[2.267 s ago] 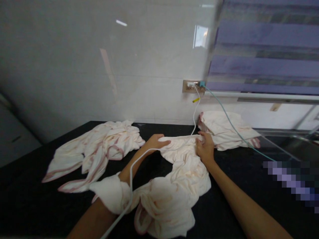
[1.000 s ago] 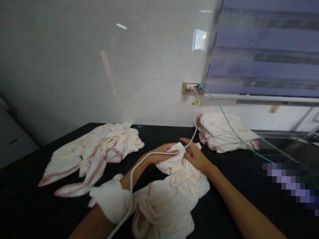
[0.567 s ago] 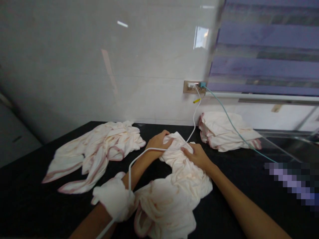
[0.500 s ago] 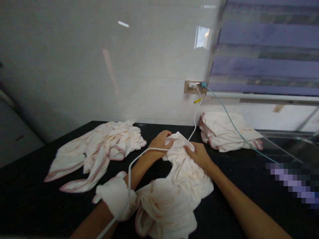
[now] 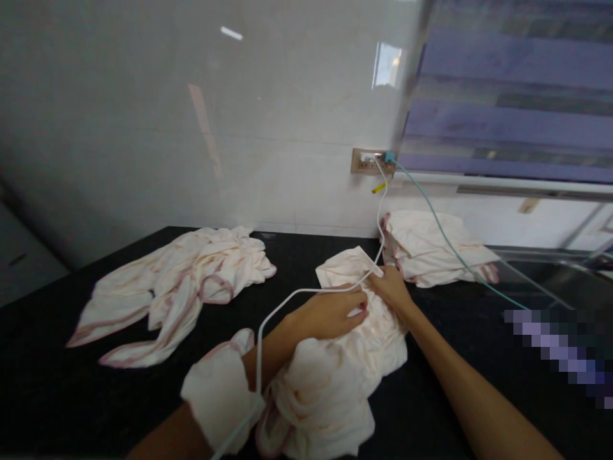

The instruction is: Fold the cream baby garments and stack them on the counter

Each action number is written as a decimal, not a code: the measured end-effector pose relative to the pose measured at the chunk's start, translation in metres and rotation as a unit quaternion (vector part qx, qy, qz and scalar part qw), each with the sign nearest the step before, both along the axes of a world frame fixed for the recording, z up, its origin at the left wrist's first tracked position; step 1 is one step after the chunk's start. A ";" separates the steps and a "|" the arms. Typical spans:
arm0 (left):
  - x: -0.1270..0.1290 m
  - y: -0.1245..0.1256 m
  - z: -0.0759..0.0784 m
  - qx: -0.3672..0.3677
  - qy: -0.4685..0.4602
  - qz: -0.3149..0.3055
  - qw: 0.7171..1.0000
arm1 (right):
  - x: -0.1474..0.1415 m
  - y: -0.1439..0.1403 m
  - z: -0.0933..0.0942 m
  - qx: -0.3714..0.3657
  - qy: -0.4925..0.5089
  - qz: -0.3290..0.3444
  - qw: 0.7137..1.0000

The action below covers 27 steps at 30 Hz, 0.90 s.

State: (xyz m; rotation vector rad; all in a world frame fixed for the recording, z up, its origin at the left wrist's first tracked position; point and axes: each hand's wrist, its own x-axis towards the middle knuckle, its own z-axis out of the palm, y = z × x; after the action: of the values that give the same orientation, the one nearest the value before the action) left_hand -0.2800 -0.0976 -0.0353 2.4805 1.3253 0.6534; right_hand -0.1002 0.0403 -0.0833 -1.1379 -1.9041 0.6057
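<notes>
Pressing a crumpled white cloth (image 5: 354, 332) down on the black counter (image 5: 57, 383).

Left of this cloth lies a loose pink-edged pile (image 5: 182, 287). The left hand (image 5: 330, 313) rests flat on the cloth, fingers spread. The right hand (image 5: 393, 287) pinches its far edge. A white cable (image 5: 306, 292) crosses the cloth. Right of it sits a folded stack (image 5: 431, 246).
</notes>
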 end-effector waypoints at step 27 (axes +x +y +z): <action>-0.014 0.010 0.014 -0.109 -0.076 0.167 0.977 | -0.001 0.011 -0.011 -0.001 0.066 0.071 0.995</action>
State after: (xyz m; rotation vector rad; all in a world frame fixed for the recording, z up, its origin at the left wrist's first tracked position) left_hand -0.2935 -0.0871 -0.0213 2.0129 1.6710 0.7089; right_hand -0.1013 0.0515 -0.0940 -0.9454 -1.8812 0.7418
